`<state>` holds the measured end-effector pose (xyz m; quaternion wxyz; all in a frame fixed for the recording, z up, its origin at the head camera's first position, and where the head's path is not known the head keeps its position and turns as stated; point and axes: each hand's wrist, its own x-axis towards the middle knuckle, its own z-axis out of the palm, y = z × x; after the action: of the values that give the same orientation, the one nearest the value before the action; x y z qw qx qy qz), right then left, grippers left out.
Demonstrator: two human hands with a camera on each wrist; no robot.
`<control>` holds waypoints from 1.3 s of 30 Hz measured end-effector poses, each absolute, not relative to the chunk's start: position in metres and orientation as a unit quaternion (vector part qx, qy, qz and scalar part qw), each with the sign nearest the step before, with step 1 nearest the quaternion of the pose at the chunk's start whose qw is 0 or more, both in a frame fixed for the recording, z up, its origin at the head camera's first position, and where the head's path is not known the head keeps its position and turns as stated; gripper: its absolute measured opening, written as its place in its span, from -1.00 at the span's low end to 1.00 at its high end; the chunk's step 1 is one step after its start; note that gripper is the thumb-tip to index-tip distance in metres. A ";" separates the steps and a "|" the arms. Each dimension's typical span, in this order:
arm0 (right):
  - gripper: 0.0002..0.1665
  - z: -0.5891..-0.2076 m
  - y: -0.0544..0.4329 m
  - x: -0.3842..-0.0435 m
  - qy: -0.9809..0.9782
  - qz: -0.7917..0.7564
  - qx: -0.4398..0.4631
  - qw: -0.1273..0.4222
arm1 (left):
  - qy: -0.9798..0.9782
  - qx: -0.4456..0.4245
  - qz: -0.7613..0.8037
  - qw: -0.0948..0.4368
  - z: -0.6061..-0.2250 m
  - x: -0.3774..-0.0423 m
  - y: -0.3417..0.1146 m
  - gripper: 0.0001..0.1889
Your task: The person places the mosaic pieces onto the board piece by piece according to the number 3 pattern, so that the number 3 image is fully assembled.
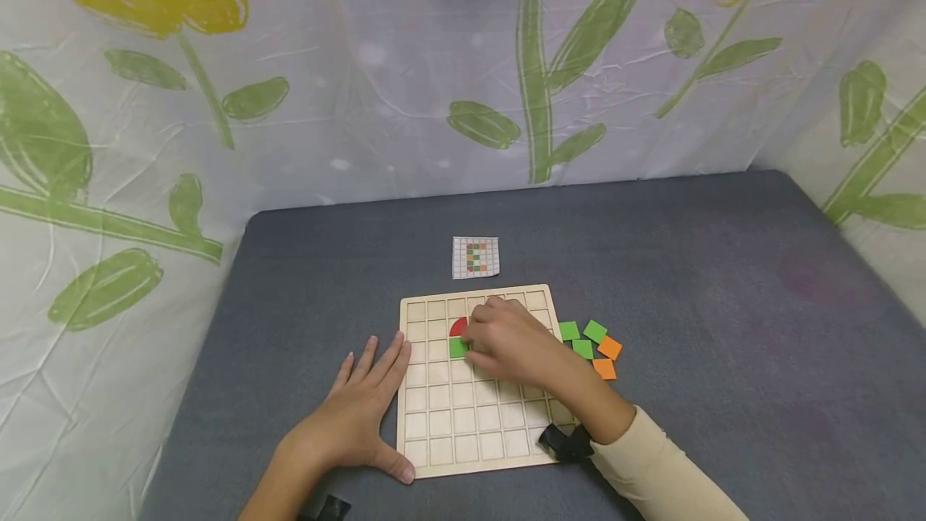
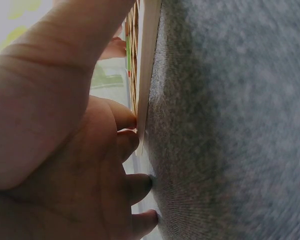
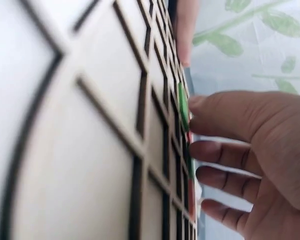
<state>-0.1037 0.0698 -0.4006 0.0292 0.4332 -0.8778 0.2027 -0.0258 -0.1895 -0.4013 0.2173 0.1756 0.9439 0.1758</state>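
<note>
A square wooden grid board [image 1: 441,424] lies on the dark table. In it sit a red quarter-round piece [image 1: 459,327] and, just below, a green square tile [image 1: 458,347]. My right hand [image 1: 512,342] is over the upper middle of the board. In the right wrist view, its fingertips [image 3: 205,150] touch green and red pieces in the grid, the thumb [image 3: 215,112] beside a green tile [image 3: 183,107]. The head view hides what lies beneath this hand. My left hand [image 1: 354,416] spreads along the board's left edge, with its thumb at the near left corner.
A small printed pattern card [image 1: 475,257] lies beyond the board. Several loose green tiles [image 1: 582,349] and orange tiles [image 1: 604,368] lie right of the board. A flower-printed curtain [image 1: 362,103] hangs behind the table [image 1: 687,280].
</note>
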 end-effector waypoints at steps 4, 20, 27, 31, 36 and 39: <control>-0.89 -0.400 0.083 -0.101 -0.871 0.218 0.439 0.036 | 0.943 0.178 0.178 0.216 -0.402 -0.026 -0.190 0.67; -0.84 -0.389 0.194 -0.086 -0.904 0.284 0.319 -0.006 | 0.941 0.178 0.183 0.223 -0.400 -0.026 -0.191 0.67; -0.78 -0.385 0.233 -0.090 -0.932 0.249 0.255 -0.059 | 0.942 0.174 0.183 0.222 -0.401 -0.026 -0.191 0.68; -0.75 -0.387 0.237 -0.093 -0.935 0.234 0.253 -0.085 | 0.942 0.174 0.184 0.221 -0.402 -0.025 -0.191 0.68; -0.80 -0.389 0.236 -0.094 -0.940 0.218 0.252 -0.070 | 0.942 0.173 0.185 0.220 -0.402 -0.025 -0.191 0.68; -0.81 -0.390 0.238 -0.094 -0.945 0.207 0.248 -0.056 | 0.941 0.174 0.186 0.221 -0.402 -0.025 -0.191 0.67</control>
<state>-0.0935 0.2375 -0.3899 -0.0557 0.2479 -0.9447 0.2071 -0.0255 -0.1907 -0.4016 0.2209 0.1743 0.9413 0.1864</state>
